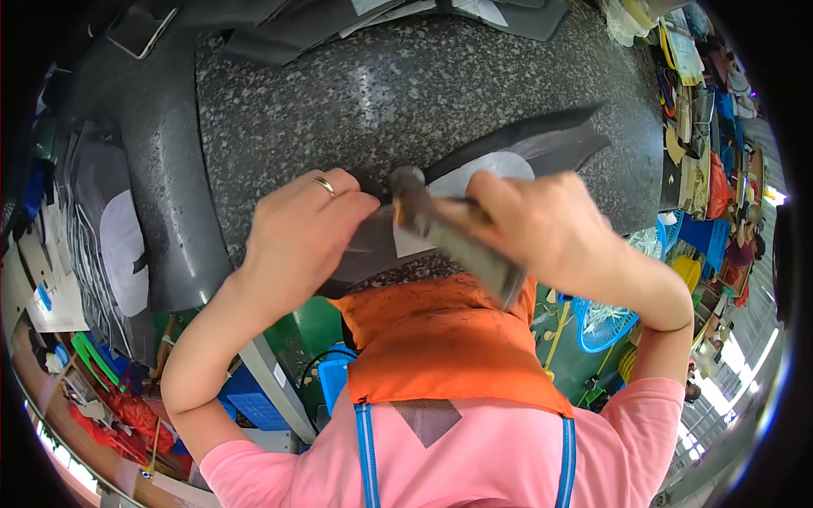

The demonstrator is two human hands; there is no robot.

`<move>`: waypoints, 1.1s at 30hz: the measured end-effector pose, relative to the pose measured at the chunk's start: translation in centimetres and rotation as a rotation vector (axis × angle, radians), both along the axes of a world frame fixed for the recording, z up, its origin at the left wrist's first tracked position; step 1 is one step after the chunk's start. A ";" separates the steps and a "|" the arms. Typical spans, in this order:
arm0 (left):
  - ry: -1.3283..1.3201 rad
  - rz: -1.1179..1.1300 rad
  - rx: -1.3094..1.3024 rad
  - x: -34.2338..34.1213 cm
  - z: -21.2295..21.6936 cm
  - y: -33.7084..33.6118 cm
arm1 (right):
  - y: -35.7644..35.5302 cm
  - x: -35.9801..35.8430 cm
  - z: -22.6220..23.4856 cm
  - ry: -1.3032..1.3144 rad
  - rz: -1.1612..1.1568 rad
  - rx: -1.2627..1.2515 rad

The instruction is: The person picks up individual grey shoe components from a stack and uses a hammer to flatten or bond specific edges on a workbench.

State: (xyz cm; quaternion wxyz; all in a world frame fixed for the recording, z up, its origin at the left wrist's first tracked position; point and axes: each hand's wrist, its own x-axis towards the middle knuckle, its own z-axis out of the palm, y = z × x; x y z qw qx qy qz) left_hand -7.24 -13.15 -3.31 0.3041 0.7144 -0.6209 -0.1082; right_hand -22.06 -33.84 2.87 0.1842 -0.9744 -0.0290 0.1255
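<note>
My right hand [550, 224] is wrapped round the handle of a hammer [470, 250], whose metal head is smeared by motion. One end of the head is over a black sheet piece [370, 248], near the fingers of my left hand [296, 233]. That left hand, with a ring on one finger, is closed at the edge of the piece, its fingertips bent down onto it. A pale grey patch [491, 165] covers part of the black material, which stretches to the far right. The hammer hides the spot directly beneath it.
A speckled stone slab [339, 110] forms the work surface. Stacked black sheets [296, 34] lie along its far edge. More layered black pieces with a pale patch [123, 245] are at the left. Blue baskets [605, 326] stand below at the right. An orange apron [449, 339] meets the near edge.
</note>
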 end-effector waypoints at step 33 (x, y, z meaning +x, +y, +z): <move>-0.520 0.244 -0.017 -2.4 -0.3 6.4 | 4.0 5.4 -1.0 -0.006 0.105 0.199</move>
